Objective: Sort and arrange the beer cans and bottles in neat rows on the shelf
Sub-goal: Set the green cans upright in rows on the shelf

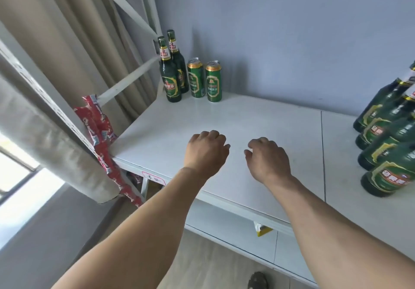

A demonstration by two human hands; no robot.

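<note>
Two green bottles (173,73) upright at the back left corner of the white shelf (258,118), one just behind the other, close enough to look touching. Two green cans (204,79) upright just to their right, side by side with a small gap. More green bottles (386,145) clustered at the right edge, partly cut off, packed close and not in a clear row. Well apart from both groups, near the front edge: left hand (205,151) and right hand (268,160), hovering side by side over bare shelf, fingers loosely curled downward, gripping nothing, touching no can or bottle.

Probably between picks, most of the sorting not yet done. Risks from here, as a judgement:
- Reaching into the tight right cluster: knocking a neighbouring bottle over, tall narrow glass toppling easily on the smooth surface.
- Setting a bottle hard against the back pair: tipping one toward the open frame (125,82) at the left.
- Placing cans too near the front edge: rolling off if knocked down.
</note>
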